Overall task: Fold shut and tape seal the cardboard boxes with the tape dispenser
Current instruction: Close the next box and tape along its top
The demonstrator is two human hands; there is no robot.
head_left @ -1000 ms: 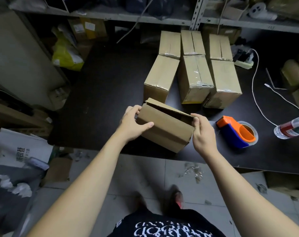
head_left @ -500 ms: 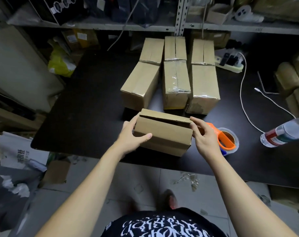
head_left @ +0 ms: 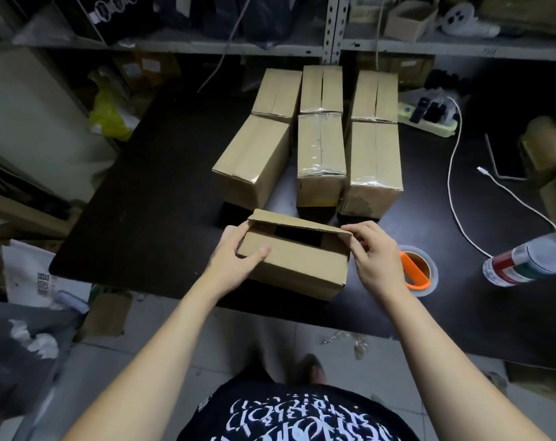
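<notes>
You've set the cardboard box (head_left: pixel 297 268) down on the bench (head_left: pixel 162 198), left hand (head_left: pixel 235 259) gripping it, right hand (head_left: pixel 373 259) pinching its flap (head_left: pixel 295 221) nearly shut, so taping's close.

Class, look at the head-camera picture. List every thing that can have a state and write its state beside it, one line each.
Unsealed box, resting on the table, top partly open, no tape.
Far flap, lowered over the opening, dark gap beneath.
Left hand, grips the box's left end.
Right hand, pinches the flap's right corner.
Six boxes behind, closed, tape showing.
Tape dispenser, lying on the table, unheld.
</notes>
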